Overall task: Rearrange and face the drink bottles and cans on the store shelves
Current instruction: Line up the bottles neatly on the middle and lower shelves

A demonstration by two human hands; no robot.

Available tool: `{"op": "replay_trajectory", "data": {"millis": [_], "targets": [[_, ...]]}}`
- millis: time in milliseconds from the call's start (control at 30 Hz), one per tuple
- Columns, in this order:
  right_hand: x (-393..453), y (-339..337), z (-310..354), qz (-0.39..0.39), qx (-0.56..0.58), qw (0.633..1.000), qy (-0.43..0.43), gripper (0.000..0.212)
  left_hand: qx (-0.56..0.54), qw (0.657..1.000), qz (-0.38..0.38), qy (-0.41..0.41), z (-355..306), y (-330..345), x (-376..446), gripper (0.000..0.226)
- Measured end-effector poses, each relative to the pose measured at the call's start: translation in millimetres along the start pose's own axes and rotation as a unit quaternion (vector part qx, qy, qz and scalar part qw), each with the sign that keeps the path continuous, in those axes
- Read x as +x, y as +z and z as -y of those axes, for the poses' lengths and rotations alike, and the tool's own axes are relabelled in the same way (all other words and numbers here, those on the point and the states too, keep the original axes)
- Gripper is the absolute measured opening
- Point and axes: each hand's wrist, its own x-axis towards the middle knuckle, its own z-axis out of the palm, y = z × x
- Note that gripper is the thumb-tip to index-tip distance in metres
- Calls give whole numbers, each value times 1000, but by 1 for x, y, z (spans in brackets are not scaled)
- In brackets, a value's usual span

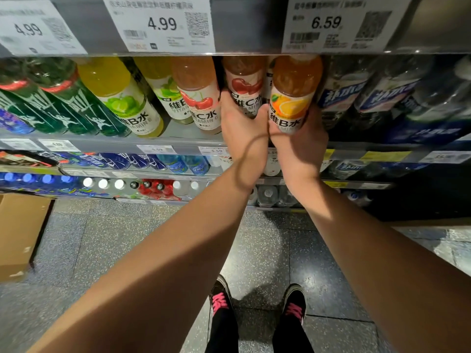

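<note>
The orange-label vitamin B bottle [293, 98] stands at the front edge of the shelf [178, 142], its cap close under the price rail of the shelf above. The right hand [300, 143] has its grip clamped around the bottle's lower body, fingers wrapped on the right side. Just left of that bottle, touching it, is a cherry-label vitamin C bottle [246, 85], and the left hand [242, 128] closes its grip on the lower part of it. Further left of the orange bottle stands another cherry bottle [198, 95], then lime-label bottles [119, 98] with yellow liquid, then dark green bottles [63, 98]. A little bare shelf shows between the lime bottle and the cherry bottles. Right of the orange bottle, dark bottles with blue and white labels [356, 93] pack tightly. The bottles are smooth, clear plastic cylinders with glossy wraps. Below lies speckled stone tile floor [267, 250], open except for a cardboard box [20, 233] at far left
</note>
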Motion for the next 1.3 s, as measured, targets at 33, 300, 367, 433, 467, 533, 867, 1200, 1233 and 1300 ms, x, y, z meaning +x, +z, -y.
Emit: {"op": "replay_trajectory", "data": {"millis": [33, 300, 367, 433, 467, 533, 867, 1200, 1233, 1300], "targets": [[0, -1, -2, 14, 8, 1000, 8, 65, 0, 1000, -3, -5, -1, 2, 2, 58], [0, -5, -9, 74, 24, 996, 35, 75, 25, 999, -42, 17, 3, 8, 9, 53], [1, -6, -9, 85, 27, 995, 34, 75, 30, 999, -33, 31, 6, 2, 7, 54], [1, -7, -9, 86, 27, 995, 33, 74, 26, 998, -21, 46, 8, -5, 1, 55], [1, -7, -9, 86, 27, 995, 34, 72, 19, 998, -16, 56, 9, -8, -2, 56], [2, -8, -9, 89, 33, 995, 37, 71, 3, 998, -10, 67, 11, -14, -8, 57], [1, -14, -9, 143, 64, 987, 43, 73, -35, 996, 52, 56, 20, -33, -9, 66], [-8, -12, -8, 134, 122, 982, 55, 67, -22, 996, -60, 70, 40, -66, 9, 70], [-9, -11, -8, 128, 122, 983, 51, 67, -16, 996, -53, 67, 41, -65, 13, 74], [-10, -10, -7, 117, 117, 985, 40, 68, -12, 996, -51, 69, 41, -61, 21, 74]]}}
